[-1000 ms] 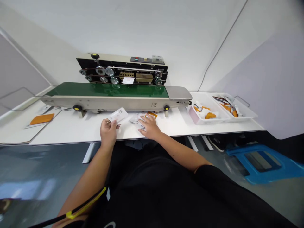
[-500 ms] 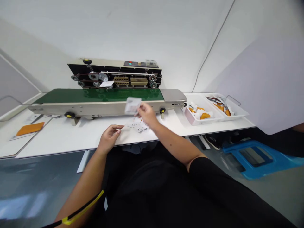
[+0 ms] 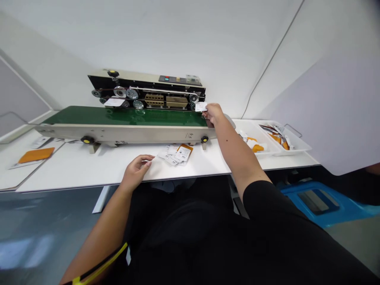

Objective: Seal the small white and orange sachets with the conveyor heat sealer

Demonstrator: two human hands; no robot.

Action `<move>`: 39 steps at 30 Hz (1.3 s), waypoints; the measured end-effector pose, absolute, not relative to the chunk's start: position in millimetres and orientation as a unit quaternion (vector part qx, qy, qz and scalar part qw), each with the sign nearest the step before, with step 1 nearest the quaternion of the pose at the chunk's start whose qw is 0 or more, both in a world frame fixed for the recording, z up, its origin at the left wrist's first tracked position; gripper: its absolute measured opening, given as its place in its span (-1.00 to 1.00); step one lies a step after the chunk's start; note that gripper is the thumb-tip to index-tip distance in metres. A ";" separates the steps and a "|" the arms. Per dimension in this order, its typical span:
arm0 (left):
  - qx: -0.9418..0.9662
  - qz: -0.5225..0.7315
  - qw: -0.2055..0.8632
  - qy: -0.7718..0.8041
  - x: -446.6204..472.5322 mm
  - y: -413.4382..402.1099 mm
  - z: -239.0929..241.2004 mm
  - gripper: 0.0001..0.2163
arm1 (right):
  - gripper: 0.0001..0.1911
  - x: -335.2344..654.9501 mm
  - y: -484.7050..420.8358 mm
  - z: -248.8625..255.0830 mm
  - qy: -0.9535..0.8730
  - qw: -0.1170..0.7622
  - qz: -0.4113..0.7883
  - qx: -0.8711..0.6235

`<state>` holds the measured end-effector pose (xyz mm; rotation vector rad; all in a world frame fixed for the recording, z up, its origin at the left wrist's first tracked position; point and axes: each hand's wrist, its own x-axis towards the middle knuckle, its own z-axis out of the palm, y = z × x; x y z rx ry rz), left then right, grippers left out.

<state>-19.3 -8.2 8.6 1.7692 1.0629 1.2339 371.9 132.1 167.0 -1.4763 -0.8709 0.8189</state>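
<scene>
My right hand (image 3: 214, 113) is closed on a small white packet (image 3: 201, 106), held at the right-hand end of a band sealing machine (image 3: 166, 89), by its rollers. A second white packet (image 3: 114, 102) sits in the machine's left part, above the green conveyor belt (image 3: 166, 118). My left hand (image 3: 137, 171) lies on the white table with fingers slightly curled and thumb apart, with nothing visible in it. Just right of its fingertips lies a loose pile of small white packets (image 3: 175, 155), one showing an orange side.
White trays (image 3: 292, 146) with orange and white packets stand at the table's right. An orange packet (image 3: 37, 154) lies at the far left. Black knobs with yellow centres (image 3: 87, 139) jut from the conveyor's front. A blue stool (image 3: 332, 206) is on the floor at right.
My right hand has moved up and right, carrying the packet from above the pile to the sealer's right end. The packet in the machine has travelled left. My left hand has stayed put.
</scene>
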 end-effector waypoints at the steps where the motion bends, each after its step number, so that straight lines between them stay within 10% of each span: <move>1: 0.688 0.476 0.359 0.414 -19.2 -8.6 9.3 -0.66 | -0.92 368.8 136.7 167.9 -0.376 0.577 0.352 -0.634; 11: 0.686 0.470 0.361 0.423 -16.9 -9.8 13.5 -0.66 | -0.72 332.9 73.0 133.7 -0.585 0.588 0.024 -0.559; 22: 0.685 0.464 0.356 0.434 -16.1 -9.5 10.5 -0.66 | -0.26 256.4 -21.3 5.3 -0.704 0.312 0.120 -0.626; 39: 0.696 0.449 0.344 0.441 -21.2 -5.8 6.3 -0.64 | -0.65 310.5 1.0 81.1 -0.558 0.596 0.148 -0.559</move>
